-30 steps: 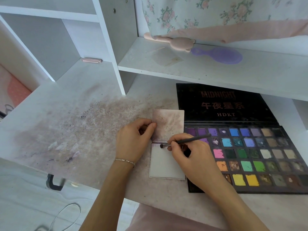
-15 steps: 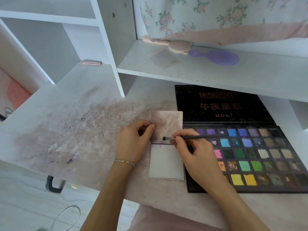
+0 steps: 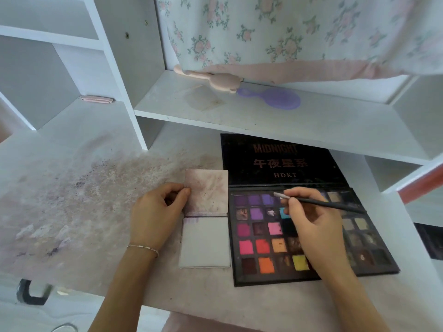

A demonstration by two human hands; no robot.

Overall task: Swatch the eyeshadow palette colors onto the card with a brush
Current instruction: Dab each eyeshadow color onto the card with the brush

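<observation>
An open black eyeshadow palette (image 3: 259,276) with several rows of coloured pans lies on the desk at the right. Left of it lies a white card (image 3: 206,243) with a faint purple smear at its top left corner, and a stained flap (image 3: 207,190) folded up above it. My left hand (image 3: 155,216) pinches the flap's left edge. My right hand (image 3: 314,226) grips a thin black brush (image 3: 328,205), whose tip hovers over the purple pans in the palette's top row. My right hand covers the palette's middle pans.
The desk top (image 3: 72,200) is dusted with purple and pink powder. A white shelf (image 3: 263,121) above the palette carries a pink tool (image 3: 215,80) and a purple hairbrush (image 3: 280,98). A floral cloth (image 3: 287,32) hangs behind. A black hook (image 3: 31,293) sticks out below the desk edge.
My right hand has carried the brush from the card's top edge rightwards to the palette's top row. My left hand has stayed on the flap.
</observation>
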